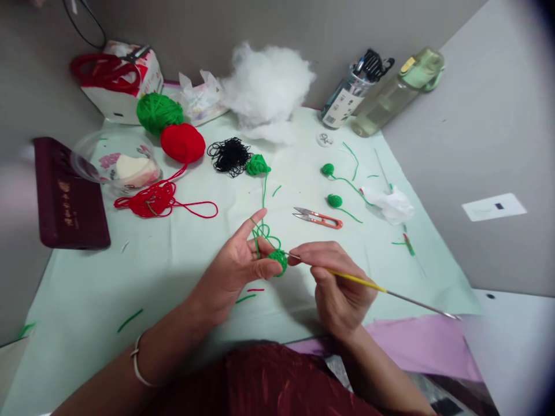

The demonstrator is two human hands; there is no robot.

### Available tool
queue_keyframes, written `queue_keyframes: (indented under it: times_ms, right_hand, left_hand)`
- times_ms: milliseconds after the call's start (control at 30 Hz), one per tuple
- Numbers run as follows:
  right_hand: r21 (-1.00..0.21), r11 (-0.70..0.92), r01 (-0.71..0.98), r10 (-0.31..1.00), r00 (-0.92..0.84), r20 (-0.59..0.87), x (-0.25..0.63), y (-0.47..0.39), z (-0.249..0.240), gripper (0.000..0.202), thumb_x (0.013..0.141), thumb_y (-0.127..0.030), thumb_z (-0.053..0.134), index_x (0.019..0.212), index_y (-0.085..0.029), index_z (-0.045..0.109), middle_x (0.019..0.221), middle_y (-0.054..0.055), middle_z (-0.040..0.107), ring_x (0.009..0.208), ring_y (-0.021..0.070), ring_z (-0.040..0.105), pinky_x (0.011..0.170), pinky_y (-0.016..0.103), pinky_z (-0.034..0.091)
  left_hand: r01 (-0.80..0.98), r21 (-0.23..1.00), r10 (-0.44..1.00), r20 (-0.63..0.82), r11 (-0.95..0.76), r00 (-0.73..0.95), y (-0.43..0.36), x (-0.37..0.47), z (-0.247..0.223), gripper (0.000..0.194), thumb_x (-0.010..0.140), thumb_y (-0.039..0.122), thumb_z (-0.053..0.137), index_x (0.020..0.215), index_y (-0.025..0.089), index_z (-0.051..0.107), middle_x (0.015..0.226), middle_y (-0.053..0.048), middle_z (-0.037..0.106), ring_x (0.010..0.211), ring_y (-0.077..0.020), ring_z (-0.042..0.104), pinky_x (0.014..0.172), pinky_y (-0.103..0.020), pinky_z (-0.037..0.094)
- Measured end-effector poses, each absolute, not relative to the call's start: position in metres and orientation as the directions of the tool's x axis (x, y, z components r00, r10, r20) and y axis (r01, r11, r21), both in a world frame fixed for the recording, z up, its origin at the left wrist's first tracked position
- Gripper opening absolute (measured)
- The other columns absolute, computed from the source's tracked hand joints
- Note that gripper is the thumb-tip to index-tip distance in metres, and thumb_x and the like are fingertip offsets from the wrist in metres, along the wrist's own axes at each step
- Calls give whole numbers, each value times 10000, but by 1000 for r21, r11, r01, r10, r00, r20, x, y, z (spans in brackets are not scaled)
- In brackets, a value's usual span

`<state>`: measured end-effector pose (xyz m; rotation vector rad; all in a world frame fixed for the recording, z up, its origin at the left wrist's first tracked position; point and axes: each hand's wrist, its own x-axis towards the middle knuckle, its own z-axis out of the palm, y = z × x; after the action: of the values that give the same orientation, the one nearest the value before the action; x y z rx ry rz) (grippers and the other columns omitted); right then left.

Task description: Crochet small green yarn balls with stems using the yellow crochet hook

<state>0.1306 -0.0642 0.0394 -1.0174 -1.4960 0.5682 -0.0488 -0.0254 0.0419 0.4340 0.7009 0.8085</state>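
Note:
My left hand (240, 263) pinches a small green crocheted piece (278, 263) between thumb and fingers, its index finger raised with green yarn over it. That yarn runs up to a small green yarn ball (258, 165). My right hand (338, 283) grips a crochet hook with a yellow handle (358, 280); its thin metal tip touches the top of the green piece. Orange-handled thread snips (318, 218) lie just beyond my hands. Two small green crocheted balls (328, 170) with yarn tails rest further right.
Red yarn (182, 143), a big green ball (159, 114), black yarn (229, 156) and white stuffing (269, 84) lie toward the back. A maroon case (71, 196) and clear bowl (115, 159) are left. A pen holder (347, 95) and bottle (396, 92) stand back right.

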Motion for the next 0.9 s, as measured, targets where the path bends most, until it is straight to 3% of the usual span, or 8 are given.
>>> queue_keyframes:
  times_ms: [133,233,400,633,767,900]
  right_hand:
    - [-889,416,190,888,129,442,136,-66,41,186,1032,-252,647,1057,-283,829,872,47,811,798,223,756,696,398,637]
    - [-953,302,14,937,181,299,139,-65,43,153,1013,-287,682,992,-258,831,852,43,788,699,186,734,642,355,635]
    - [-958,164,-234,974,193,119,136,-58,45,150,971,-339,748,898,-233,826,788,17,748,596,138,701,549,276,613]
    - [-963,178,-201,975,166,146,123,-55,35,111,968,-342,756,955,-262,832,881,23,796,734,149,741,687,286,654]
    - [-947,157,-280,977,187,107,121,-52,35,115,964,-347,762,943,-254,824,821,7,774,690,136,731,644,261,657]
    - [-956,154,-251,975,198,105,124,-51,38,148,961,-377,758,929,-239,804,781,11,760,668,153,724,613,283,656]
  left_hand:
    - [-473,644,790,-392,601,471,-23,-51,45,1213,672,133,972,1680,204,302,831,66,630,695,-83,564,653,-223,446]
    - [-446,679,798,-375,583,472,-21,-52,45,1126,704,131,951,1658,193,356,813,60,636,721,-98,579,665,-229,453]
    - [-452,678,799,-366,580,476,-20,-52,43,1021,733,215,944,1618,179,437,851,24,677,719,-119,602,701,-271,471]
    - [-418,730,821,-349,541,452,-27,-47,38,1012,766,238,928,1636,240,411,950,-6,699,935,-206,722,931,-372,532]
    - [-428,714,816,-366,555,447,-27,-45,38,1094,784,267,924,1680,208,298,938,-10,693,869,-191,717,821,-332,539]
    - [-431,700,807,-376,569,455,-25,-45,39,1148,773,271,934,1692,183,251,920,-17,700,834,-190,714,764,-316,529]
